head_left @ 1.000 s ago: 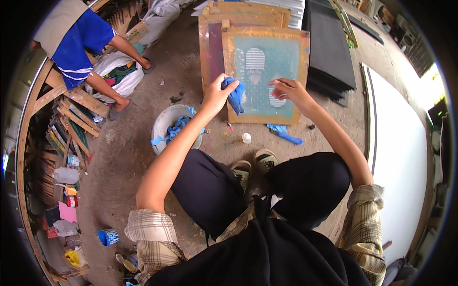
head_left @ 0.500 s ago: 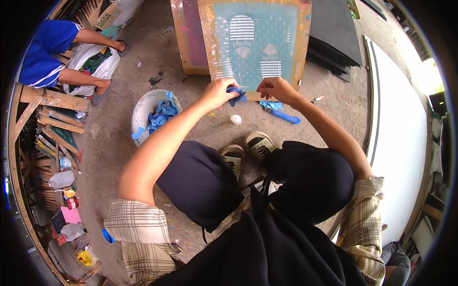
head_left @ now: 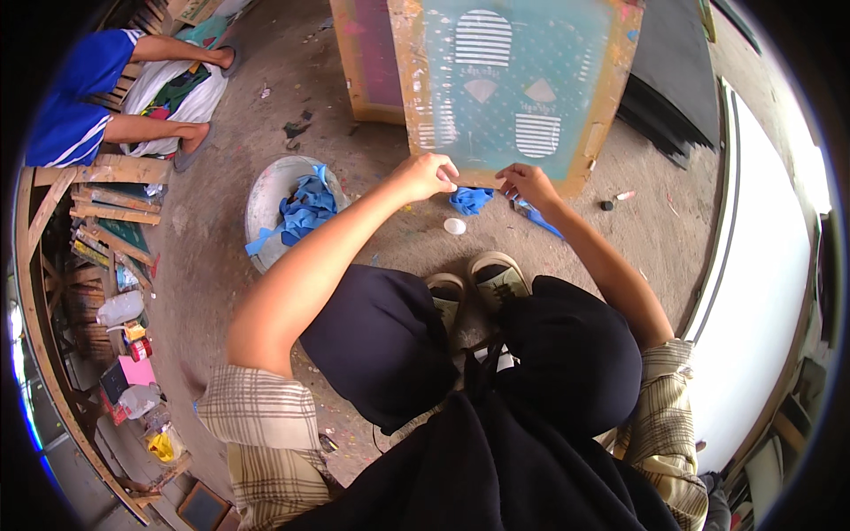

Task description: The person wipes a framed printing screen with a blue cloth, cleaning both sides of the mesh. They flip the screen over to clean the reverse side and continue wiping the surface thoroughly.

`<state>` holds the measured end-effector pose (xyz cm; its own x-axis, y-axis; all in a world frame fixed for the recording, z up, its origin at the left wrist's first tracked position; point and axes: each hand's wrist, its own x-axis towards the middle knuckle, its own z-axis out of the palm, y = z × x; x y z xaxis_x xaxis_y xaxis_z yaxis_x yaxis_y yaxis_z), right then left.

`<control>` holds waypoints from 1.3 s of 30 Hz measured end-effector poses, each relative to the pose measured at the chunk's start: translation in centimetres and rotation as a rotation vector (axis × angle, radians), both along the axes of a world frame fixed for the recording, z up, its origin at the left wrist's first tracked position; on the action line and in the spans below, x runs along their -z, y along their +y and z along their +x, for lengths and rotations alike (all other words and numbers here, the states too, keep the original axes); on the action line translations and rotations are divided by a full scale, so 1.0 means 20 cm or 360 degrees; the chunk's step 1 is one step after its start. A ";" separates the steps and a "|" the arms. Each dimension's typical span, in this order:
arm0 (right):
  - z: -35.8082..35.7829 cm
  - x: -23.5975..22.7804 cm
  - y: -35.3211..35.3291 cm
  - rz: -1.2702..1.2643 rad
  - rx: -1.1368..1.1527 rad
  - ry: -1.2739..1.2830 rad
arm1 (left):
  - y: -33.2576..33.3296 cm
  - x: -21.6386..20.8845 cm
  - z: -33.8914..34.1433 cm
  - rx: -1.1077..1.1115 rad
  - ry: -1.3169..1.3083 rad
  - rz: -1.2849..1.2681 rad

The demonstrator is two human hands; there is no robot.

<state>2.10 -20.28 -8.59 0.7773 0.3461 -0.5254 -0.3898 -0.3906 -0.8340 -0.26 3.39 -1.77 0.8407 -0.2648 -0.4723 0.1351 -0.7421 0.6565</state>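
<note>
A screen-printing frame (head_left: 522, 80) with teal mesh and a tape-covered wooden border stands upright in front of me, striped shapes showing on its mesh. My left hand (head_left: 428, 177) hovers by its lower edge, fingers bent and apart, holding nothing. Just below and between my hands is a crumpled blue wad (head_left: 471, 200), apart from the fingers, seemingly tape or cloth. My right hand (head_left: 529, 184) is at the frame's lower border with thumb and fingers pinched together; anything between them is too small to make out. Partly under that hand lies a blue-handled tool (head_left: 542, 221).
A whitish bucket (head_left: 262, 199) with blue scraps stands left. A small white cap (head_left: 455, 227) lies by my shoes. Black sheets (head_left: 668, 88) and a long white board (head_left: 753, 265) lie right. Another person's legs (head_left: 159, 130) are upper left, above wooden frames (head_left: 115, 212).
The blue wad has left my left hand and is now below it. My view has shifted, so the frame appears farther right. The right hand stays pinched near the frame's lower edge.
</note>
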 end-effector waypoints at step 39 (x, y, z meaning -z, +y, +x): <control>-0.16 0.04 1.80 -0.0490 -0.1589 -0.1479 | 0.77 0.30 -0.92 -0.1741 -0.1125 0.0823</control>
<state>-1.17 15.82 -9.39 0.3754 0.9196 -0.1157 0.7994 -0.3844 -0.4618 -18.68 18.85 -7.85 0.6033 0.7427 0.2907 0.5548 -0.6526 0.5160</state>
